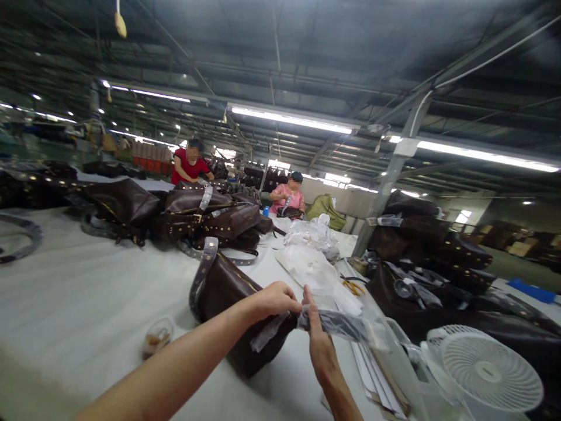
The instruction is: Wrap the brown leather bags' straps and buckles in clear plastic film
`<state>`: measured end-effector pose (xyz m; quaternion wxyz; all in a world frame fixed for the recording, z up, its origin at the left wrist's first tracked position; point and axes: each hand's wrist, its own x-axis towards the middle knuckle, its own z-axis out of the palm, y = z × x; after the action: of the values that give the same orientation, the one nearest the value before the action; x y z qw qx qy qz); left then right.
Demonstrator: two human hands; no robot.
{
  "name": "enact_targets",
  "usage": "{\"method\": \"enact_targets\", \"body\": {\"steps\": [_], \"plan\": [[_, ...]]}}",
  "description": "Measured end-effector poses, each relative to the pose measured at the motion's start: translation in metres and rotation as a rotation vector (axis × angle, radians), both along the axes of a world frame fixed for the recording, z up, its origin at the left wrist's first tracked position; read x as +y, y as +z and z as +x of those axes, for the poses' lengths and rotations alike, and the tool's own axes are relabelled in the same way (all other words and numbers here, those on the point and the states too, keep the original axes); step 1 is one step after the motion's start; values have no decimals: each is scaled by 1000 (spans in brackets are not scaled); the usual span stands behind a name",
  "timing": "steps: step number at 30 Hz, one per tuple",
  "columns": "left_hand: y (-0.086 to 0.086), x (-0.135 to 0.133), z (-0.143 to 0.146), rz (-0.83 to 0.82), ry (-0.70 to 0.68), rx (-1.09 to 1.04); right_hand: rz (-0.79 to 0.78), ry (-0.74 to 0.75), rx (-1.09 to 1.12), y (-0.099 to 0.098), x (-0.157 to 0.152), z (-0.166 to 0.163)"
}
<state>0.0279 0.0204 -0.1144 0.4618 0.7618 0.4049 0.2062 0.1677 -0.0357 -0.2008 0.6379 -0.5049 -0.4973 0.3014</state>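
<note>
A dark brown leather bag [236, 292] with a zip stands tilted on the white-covered table in front of me. My left hand [278, 299] reaches across it, thumb and fingers pinched at the near end of a plastic-wrapped strap by the bag's right side. Beside it, my right hand [319, 339] closes round the same strap [344, 324], fingertips pointing up and away. The strap's wrapped length runs out to the right of that hand. Loose clear film [267, 333] hangs over the bag's side below my left hand. A studded, wrapped handle [204, 272] loops up at the bag's left.
More brown bags [210, 213] lie heaped across the table's far side, others [416, 234] at right. Crumpled clear plastic [311, 237], orange-handled scissors [353, 287], a white fan [488, 368] and a small clear container [158, 337] are nearby. Two people [190, 161] work beyond.
</note>
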Motion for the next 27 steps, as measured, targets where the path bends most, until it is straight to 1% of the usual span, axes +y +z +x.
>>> {"method": "enact_targets", "body": {"steps": [3,6,8,11,12,16,19,21,23,25,27], "plan": [[0,-2,3,19,36,47,-64,0,-12,9,-5,-4],[-1,-2,3,83,38,90,-70,21,-37,14,-8,-6],[-1,-1,1,116,6,99,-75,22,-66,15,-10,-9],[-4,1,-2,147,-86,71,-72,19,-106,17,-12,-16],[-6,2,-3,169,-93,63,-68,13,-118,19,-12,-18],[-12,11,-5,274,-6,50,-50,20,-221,24,-9,-24],[-7,16,-10,317,27,-62,-53,20,-289,23,-5,-22],[2,14,-22,372,42,-122,-42,-1,-303,19,-3,-19],[13,9,-42,478,97,-135,-13,-26,-309,15,-1,-17],[21,4,-70,614,228,-149,12,-39,-308,13,2,-15],[23,2,-102,729,421,-185,32,-53,-307,12,6,-14]]}}
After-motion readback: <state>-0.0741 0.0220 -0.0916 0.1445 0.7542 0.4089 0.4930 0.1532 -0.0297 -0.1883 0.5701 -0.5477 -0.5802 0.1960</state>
